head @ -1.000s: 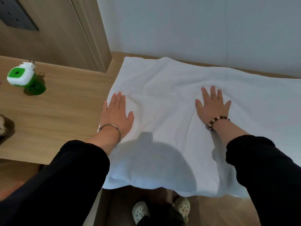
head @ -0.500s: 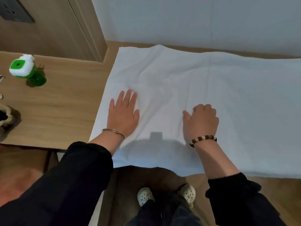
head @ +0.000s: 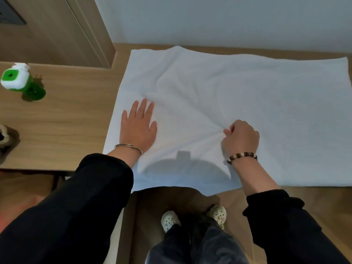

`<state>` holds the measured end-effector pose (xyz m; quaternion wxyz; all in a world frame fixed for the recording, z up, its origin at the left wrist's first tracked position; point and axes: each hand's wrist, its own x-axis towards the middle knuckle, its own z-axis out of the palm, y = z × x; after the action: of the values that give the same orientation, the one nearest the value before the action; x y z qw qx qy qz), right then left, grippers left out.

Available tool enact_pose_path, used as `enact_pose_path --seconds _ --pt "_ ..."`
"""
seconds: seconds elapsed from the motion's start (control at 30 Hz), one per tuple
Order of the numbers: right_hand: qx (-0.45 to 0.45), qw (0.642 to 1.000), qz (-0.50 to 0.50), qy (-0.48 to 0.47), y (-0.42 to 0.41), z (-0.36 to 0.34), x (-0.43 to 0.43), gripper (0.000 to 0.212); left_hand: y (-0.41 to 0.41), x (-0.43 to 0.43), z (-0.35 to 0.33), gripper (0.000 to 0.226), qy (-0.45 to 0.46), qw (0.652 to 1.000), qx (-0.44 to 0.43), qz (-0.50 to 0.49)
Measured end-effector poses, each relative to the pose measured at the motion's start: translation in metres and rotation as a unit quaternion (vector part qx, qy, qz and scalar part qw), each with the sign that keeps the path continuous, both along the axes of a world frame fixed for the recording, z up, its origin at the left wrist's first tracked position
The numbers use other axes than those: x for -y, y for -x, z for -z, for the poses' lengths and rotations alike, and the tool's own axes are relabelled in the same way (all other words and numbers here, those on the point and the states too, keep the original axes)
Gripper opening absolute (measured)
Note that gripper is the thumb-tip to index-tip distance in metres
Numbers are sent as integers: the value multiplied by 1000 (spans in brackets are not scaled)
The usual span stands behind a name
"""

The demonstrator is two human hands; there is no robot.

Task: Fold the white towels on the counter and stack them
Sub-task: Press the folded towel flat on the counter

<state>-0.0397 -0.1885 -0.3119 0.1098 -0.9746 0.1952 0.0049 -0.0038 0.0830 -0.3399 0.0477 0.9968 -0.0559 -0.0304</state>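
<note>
Both hands are on the white towel (head: 238, 103): the left hand (head: 138, 128) lies flat, fingers straight, pressing down near the towel's left edge, while the right hand (head: 241, 139) has its fingers curled, pinching up a bunch of cloth so creases radiate from it. The towel is spread across the wooden counter (head: 62, 121), its long axis running left to right, its greater part stretching away to the right, nearer the right hand. Its near edge overhangs the counter's front.

Soft light from behind, head shadow (camera bump atop) on white towel (head: 247, 96), edges bowed, mild blur
</note>
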Motion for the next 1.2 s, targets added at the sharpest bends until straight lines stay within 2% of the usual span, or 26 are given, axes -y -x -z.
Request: enact_pose_path --seconds 0.1,0.17,0.2,0.27,0.3,0.47,0.53,0.57,0.6,0.67,0.7,0.73,0.83,0.9,0.97,1.0,1.07,1.13,1.2 --pt "27 999 12 21 5 -2 5 11 -1 1 1 59 3 1000 2 -2" --pt "55 997 -43 -31 13 -2 4 12 -1 1 2 59 1 1000 5 0" --pt "28 993 -105 -43 19 0 5 25 0 1 2 59 -1 1000 5 0" --pt "-72 973 -221 -1 30 10 17 51 -1 1 3 60 -4 1000 5 -1" --pt "-94 969 -226 22 31 14 30 54 0 1 3 60 -7 1000 5 -1" --pt "-133 990 10 55 19 14 96 54 -1 6 -5 59 -21 999 -29 -13" --pt "-147 986 33 68 8 10 86 55 -5 18 -10 59 -17 997 -59 -50" --pt "-131 989 -3 68 4 8 73 56 -7 28 -12 59 -5 996 -65 -65" --pt "-106 989 -85 62 2 8 59 57 -7 40 -13 58 10 996 -63 -68" --pt "-99 954 -280 46 5 14 39 57 -6 63 -10 59 15 998 -55 -13" --pt "-111 941 -318 42 5 16 42 56 -4 70 -6 59 1 998 -56 28" --pt "-113 946 -300 40 -2 16 55 56 -3 73 0 59 -16 997 -56 58" --pt "-116 987 -94 59 -29 12 120 54 -4 70 7 59 -38 995 -60 69" --pt "-151 986 7 69 -51 4 148 54 -5 70 7 59 -45 995 -65 68" --pt "-167 982 39 75 -71 -1 138 55 -9 76 3 59 -47 995 -69 56" --pt "-158 985 20 60 -79 -2 120 56 -13 81 0 58 -35 996 -67 41" --pt "-114 986 -116 30 -88 5 79 57 -23 95 -7 47 7 999 -34 7" --pt "-95 965 -241 44 -87 15 51 57 -39 107 -14 36 12 1000 11 -11" --pt "-97 965 -237 57 -101 22 51 58 -58 113 -17 34 -11 999 31 2"
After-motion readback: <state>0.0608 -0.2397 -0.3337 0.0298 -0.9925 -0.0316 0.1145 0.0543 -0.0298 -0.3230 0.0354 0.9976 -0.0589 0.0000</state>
